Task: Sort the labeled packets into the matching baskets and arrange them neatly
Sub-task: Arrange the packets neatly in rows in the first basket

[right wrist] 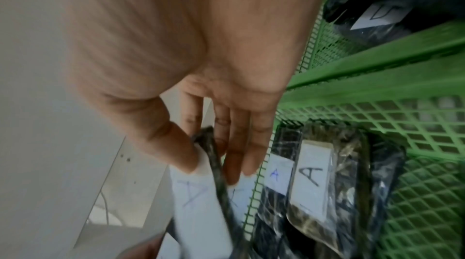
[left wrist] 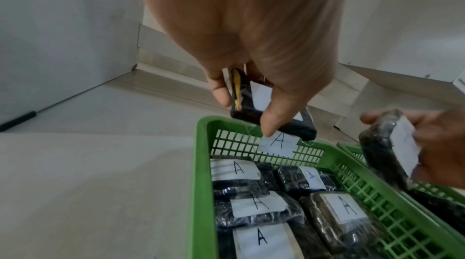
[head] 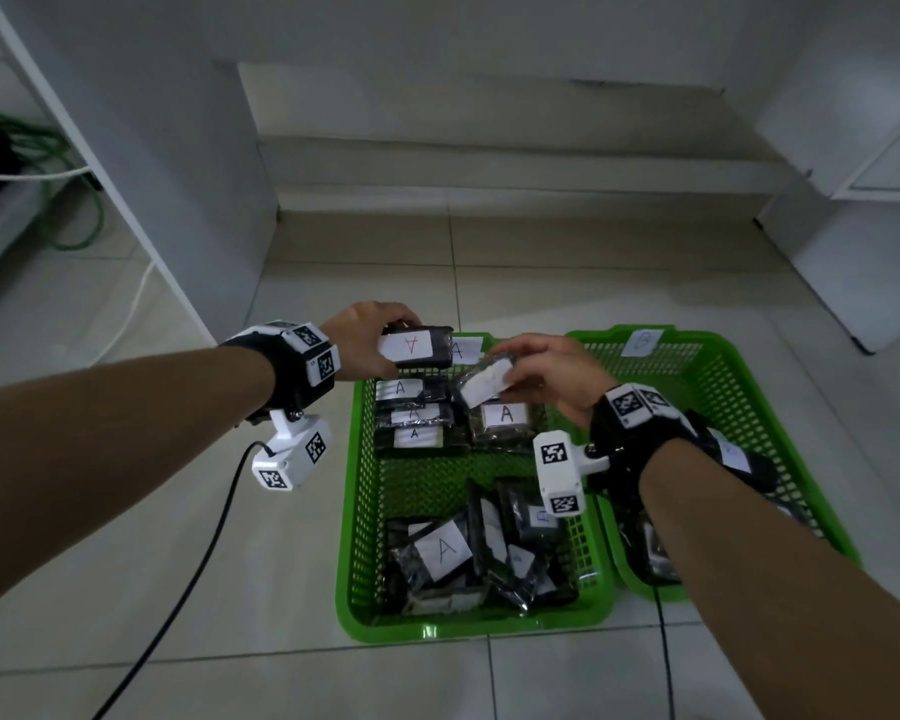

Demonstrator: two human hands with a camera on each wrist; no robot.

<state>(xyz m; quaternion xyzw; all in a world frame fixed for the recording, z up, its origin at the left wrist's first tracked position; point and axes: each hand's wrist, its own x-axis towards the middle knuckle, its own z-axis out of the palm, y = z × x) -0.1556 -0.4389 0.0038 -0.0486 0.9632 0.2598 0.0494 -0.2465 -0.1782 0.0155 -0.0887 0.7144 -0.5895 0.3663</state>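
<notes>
The left hand (head: 365, 343) pinches a flat, dark, film-wrapped packet (head: 419, 347) labelled A over the A basket's (head: 357, 517) twelve o'clock rim; the right hand (head: 546, 374) grips a second packet (head: 484, 384) at about one o'clock. Slick wrap could slip from either pinch, likely tumbling onto the tidy row below. The baskets are rigid green lattice plastic.

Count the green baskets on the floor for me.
2: the A basket on the left holding packets, and the second basket touching its right side, partly hidden by the right arm.
</notes>
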